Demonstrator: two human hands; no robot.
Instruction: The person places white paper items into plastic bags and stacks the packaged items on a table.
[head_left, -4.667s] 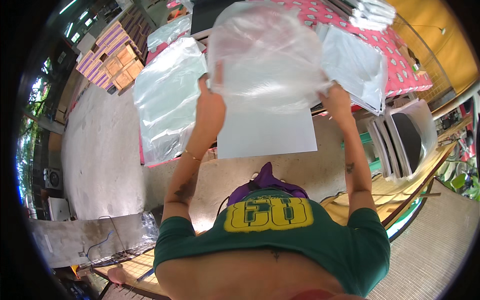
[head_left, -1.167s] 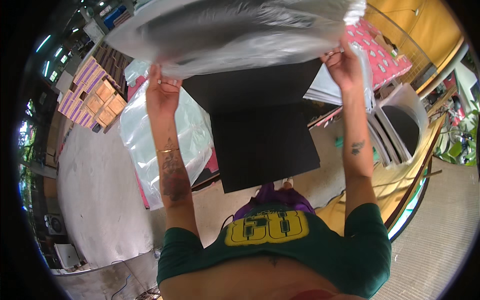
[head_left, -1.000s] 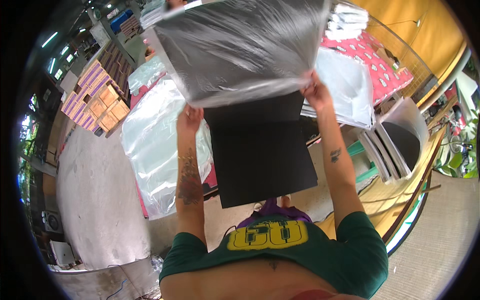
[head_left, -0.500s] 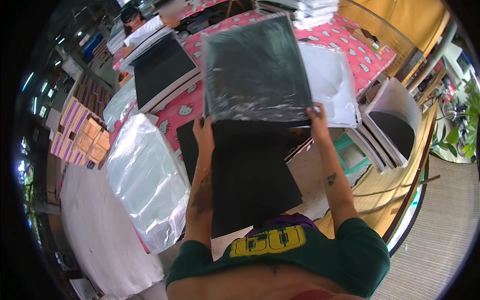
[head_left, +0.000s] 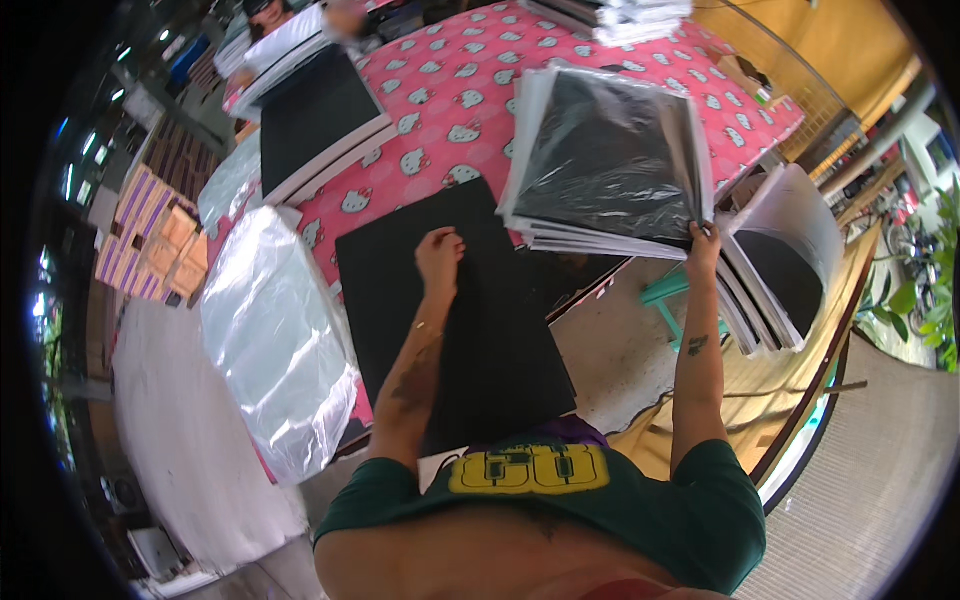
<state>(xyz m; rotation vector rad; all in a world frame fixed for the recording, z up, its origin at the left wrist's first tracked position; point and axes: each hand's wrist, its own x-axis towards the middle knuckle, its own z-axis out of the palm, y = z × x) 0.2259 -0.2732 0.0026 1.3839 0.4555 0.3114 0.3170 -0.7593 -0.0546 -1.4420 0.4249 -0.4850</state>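
Note:
My right hand [head_left: 704, 243] pinches the near right corner of a black sheet in a clear plastic sleeve [head_left: 615, 150], which lies on a stack of similar sleeved sheets with white edges. Over a large black board [head_left: 490, 310] in front of me hovers my left hand [head_left: 440, 262], its fingers curled in and nothing seen in them. That board rests partly on the pink patterned tablecloth [head_left: 440, 130] and reaches back toward my waist. Another black sheet or board seems to lie just beneath it.
A thick stack topped with black [head_left: 320, 125] stands at the far left, near another person [head_left: 270, 20]. Clear plastic sleeves [head_left: 280, 340] lie at the left edge. Curved sheets [head_left: 785, 250] lean at the right, beside a green stool [head_left: 668, 295]. Cartons [head_left: 150, 235] are stacked beyond.
The sleeved black sheet has gone from upright between both hands to flat on the right-hand stack. My left hand has let go and come back over the black board.

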